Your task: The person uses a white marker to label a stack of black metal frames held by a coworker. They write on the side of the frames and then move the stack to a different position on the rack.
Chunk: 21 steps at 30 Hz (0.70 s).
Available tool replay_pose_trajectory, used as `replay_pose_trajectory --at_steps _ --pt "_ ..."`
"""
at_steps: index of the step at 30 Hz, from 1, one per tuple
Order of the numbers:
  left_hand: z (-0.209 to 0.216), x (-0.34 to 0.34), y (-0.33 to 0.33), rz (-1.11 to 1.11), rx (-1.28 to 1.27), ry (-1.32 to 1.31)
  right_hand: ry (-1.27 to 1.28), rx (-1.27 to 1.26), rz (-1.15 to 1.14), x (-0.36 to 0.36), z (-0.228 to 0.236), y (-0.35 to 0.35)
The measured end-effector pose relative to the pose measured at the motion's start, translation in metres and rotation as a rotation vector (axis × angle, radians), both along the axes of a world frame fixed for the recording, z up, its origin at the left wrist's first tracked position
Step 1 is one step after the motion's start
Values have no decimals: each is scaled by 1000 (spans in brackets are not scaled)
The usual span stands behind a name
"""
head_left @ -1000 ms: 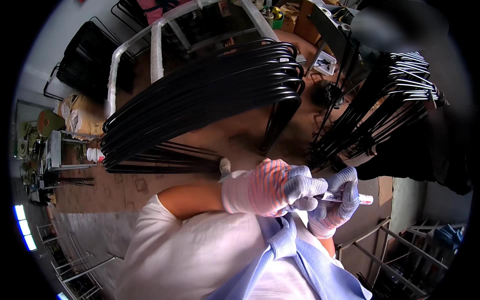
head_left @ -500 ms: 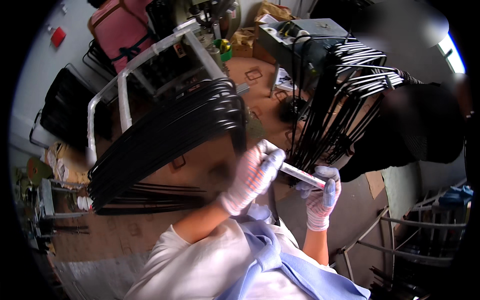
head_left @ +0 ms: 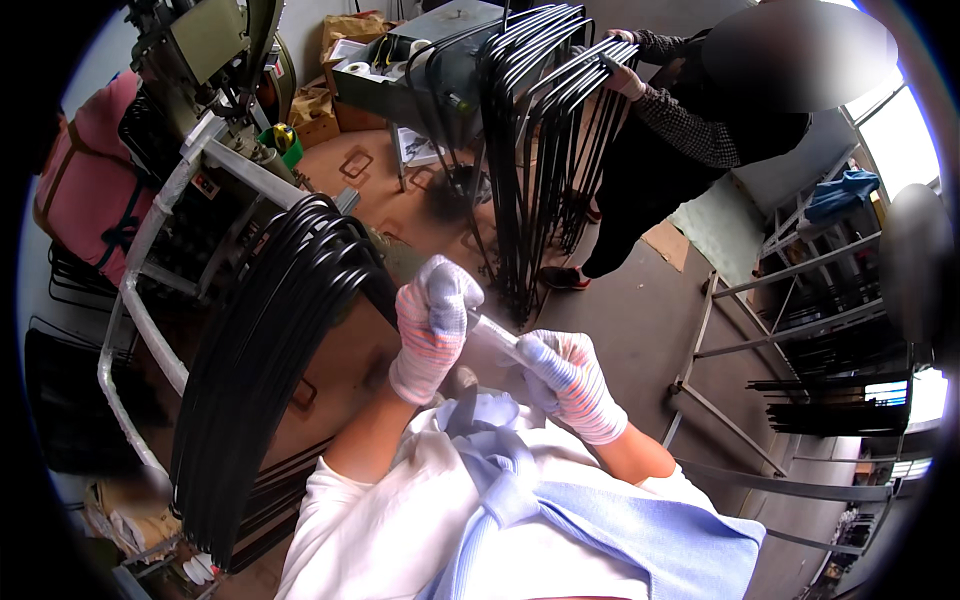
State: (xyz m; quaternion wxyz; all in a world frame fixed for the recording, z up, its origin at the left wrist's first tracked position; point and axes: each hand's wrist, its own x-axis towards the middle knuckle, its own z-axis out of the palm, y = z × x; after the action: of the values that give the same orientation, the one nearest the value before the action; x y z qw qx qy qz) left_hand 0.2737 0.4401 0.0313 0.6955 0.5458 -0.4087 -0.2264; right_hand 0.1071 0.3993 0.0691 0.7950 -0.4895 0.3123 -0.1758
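Before my chest, a slim white marker-like stick (head_left: 497, 338) spans the gap between my two gloved hands. My left hand (head_left: 436, 318) is closed in a fist around its left end. The fingers of my right hand (head_left: 572, 382) pinch the other end, which they partly cover. Both gloves are pale with orange stripes and greyish fingertips. To the left of my left hand, a thick bundle of bent black metal tubes (head_left: 270, 370) hangs on a frame wrapped in whitish film (head_left: 150, 240).
Ahead, a co-worker in dark clothes (head_left: 650, 190) grips another bundle of bent black tubes (head_left: 530, 90). A grey metal cabinet (head_left: 450, 25) and a green machine (head_left: 205, 55) stand beyond. Metal racks (head_left: 790, 270) line the right side, and a pink-covered chair (head_left: 95, 180) is at left.
The view has swung right, so surroundings shift left. My hands have drawn closer together, and less of the stick shows between them. The co-worker's hands now show on the tubes.
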Motion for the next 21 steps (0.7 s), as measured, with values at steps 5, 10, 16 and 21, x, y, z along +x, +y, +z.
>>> replay_pose_trajectory --at_steps 5,10,16,21 --pt "8 24 -52 -341 117 228 -262 530 -28 18 -6 -26" --pt "-22 49 -74 -125 -283 483 -265 106 -241 50 -31 -81" --pt "-25 61 -79 -102 -432 777 -183 22 -66 175 -90 -173" --pt "-35 64 -82 5 -205 705 -88 -54 285 358 -132 -201"
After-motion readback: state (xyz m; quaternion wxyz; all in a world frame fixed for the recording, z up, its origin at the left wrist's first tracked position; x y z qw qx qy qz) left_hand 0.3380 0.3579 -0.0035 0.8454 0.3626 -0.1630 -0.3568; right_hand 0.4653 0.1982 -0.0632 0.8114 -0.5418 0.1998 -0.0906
